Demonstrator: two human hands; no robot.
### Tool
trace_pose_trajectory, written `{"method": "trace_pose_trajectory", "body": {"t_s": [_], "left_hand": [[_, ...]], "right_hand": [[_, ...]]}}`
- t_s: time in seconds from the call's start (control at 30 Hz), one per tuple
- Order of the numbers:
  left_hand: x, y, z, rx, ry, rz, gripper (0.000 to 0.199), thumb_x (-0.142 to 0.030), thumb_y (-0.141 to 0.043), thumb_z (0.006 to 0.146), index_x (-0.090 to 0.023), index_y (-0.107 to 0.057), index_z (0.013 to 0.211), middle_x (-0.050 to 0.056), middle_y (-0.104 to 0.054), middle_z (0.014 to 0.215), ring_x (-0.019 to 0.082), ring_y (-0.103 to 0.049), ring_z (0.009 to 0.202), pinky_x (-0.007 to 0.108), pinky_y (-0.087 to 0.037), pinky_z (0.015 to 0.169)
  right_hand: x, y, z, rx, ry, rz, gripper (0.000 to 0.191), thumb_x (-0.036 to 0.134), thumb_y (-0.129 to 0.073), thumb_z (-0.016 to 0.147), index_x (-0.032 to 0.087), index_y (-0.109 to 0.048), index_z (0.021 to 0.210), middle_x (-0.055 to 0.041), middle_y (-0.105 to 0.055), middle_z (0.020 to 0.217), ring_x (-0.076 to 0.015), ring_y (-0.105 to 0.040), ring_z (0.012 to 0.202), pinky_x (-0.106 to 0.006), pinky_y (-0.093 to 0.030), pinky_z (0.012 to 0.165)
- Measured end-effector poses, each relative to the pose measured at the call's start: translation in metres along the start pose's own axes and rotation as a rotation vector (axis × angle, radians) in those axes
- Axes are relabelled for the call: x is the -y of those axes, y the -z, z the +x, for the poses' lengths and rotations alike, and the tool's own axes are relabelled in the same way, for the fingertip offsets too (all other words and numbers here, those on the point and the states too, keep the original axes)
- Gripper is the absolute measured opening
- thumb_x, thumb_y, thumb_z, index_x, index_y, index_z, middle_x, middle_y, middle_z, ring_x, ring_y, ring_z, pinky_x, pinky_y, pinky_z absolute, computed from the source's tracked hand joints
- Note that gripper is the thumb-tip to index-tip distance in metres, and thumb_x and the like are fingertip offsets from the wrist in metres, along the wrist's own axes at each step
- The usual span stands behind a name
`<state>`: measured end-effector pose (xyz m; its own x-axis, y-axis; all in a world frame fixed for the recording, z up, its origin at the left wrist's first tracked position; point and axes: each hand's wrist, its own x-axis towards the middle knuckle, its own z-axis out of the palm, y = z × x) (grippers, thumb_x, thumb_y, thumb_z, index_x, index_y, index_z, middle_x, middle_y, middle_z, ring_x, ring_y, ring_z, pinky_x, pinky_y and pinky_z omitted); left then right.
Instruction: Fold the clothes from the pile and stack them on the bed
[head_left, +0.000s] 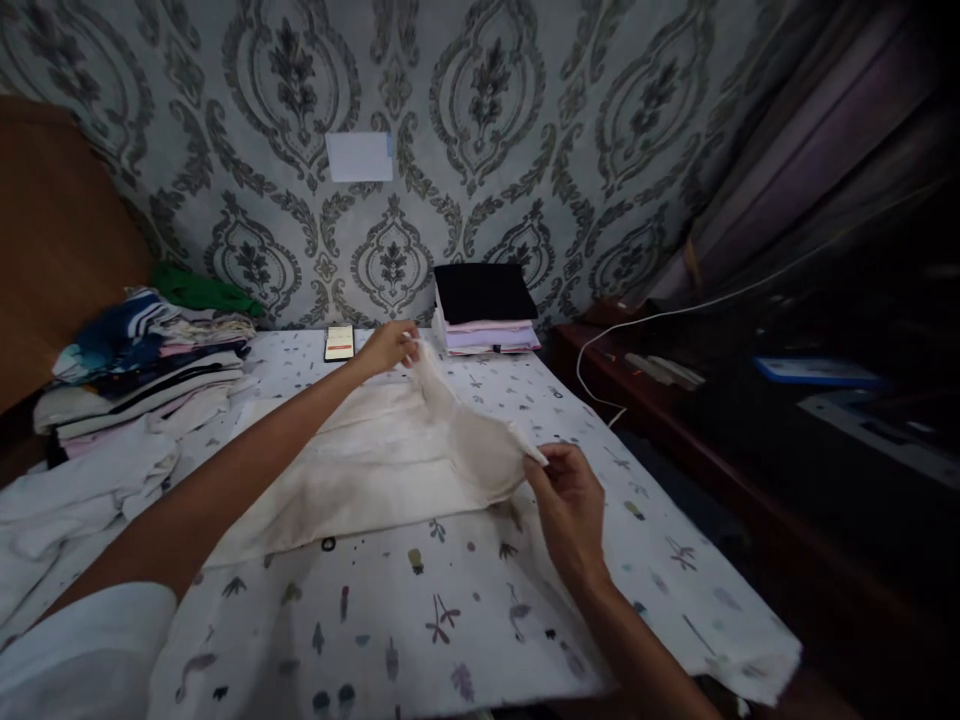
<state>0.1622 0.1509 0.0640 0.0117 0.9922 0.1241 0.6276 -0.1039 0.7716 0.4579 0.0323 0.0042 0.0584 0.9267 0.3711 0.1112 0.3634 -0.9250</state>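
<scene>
Sleeve: your white left sleeve (90, 650) is nearest the camera, at the lower left.
Garment: the white garment (397, 490) lies on the patterned counter (390, 620), its right end raised between your hands.
Long axis: it runs leftward from that raised end, so the body lies left of your right hand (574, 495), and leftward and nearer you from your left hand (386, 347).
Nearer hand: neither; both touch the garment, left at the far corner, right at the near one.
Left fingers: pinched together on the edge.
Right fingers: clamped on the edge, thumb toward you.
Left arm: reaching long and diagonal above the garment, hiding part of it.
Right arm: slanting from the lower right, wrist bent.
</scene>
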Motion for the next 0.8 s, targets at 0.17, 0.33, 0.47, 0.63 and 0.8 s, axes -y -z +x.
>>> {"method": "trace_pose_trajectory", "body": {"t_s": [0.17,0.33,0.47,0.63,0.8], "left_hand": [[-0.019,-0.030,0.039,0.249,-0.007,-0.274,0.034,-0.026,-0.063,0.076,-0.022,-0.056,0.109,0.010,-0.075,0.103,0.019,-0.070,0.092,0.030,-0.054,0.074],[0.016,-0.035,0.037,0.108,0.077,-0.119,0.028,-0.031,-0.058,0.080,-0.021,-0.057,0.106,0.008,-0.073,0.100,0.017,-0.069,0.084,0.026,-0.052,0.069],[0.032,-0.047,0.035,0.040,0.099,0.101,0.016,-0.032,-0.056,0.085,-0.018,-0.060,0.089,0.007,-0.069,0.085,0.020,-0.066,0.080,0.029,-0.050,0.068],[0.027,-0.082,0.035,0.017,0.016,0.367,0.023,-0.032,-0.064,0.083,-0.018,-0.066,0.101,0.011,-0.069,0.105,0.028,-0.062,0.104,0.037,-0.048,0.087],[0.021,-0.100,0.025,0.054,-0.104,0.521,0.032,-0.012,-0.048,0.087,-0.021,-0.068,0.110,0.011,-0.065,0.119,0.028,-0.058,0.114,0.037,-0.046,0.093]], "right_hand": [[-0.042,0.047,0.011,0.037,-0.115,-0.223,0.023,0.041,-0.065,0.075,0.023,-0.057,0.087,-0.0020,-0.065,0.076,-0.0188,-0.059,0.064,-0.031,-0.048,0.057],[-0.066,0.039,0.049,0.181,0.116,-0.574,0.024,0.036,-0.054,0.081,0.023,-0.062,0.099,-0.0060,-0.066,0.097,-0.0246,-0.062,0.090,-0.042,-0.050,0.082],[-0.072,-0.018,0.113,0.386,0.139,-0.732,0.031,0.029,-0.053,0.086,0.021,-0.060,0.116,-0.0087,-0.061,0.110,-0.0254,-0.056,0.108,-0.041,-0.044,0.096],[-0.093,-0.072,0.174,0.404,0.035,-0.794,0.045,0.020,-0.064,0.078,0.019,-0.059,0.123,-0.0132,-0.059,0.121,-0.0298,-0.053,0.114,-0.039,-0.043,0.095],[-0.114,-0.072,0.194,0.432,0.024,-0.751,0.024,0.012,-0.054,0.081,0.017,-0.070,0.098,-0.0073,-0.068,0.100,-0.0212,-0.060,0.095,-0.030,-0.045,0.081]]}}
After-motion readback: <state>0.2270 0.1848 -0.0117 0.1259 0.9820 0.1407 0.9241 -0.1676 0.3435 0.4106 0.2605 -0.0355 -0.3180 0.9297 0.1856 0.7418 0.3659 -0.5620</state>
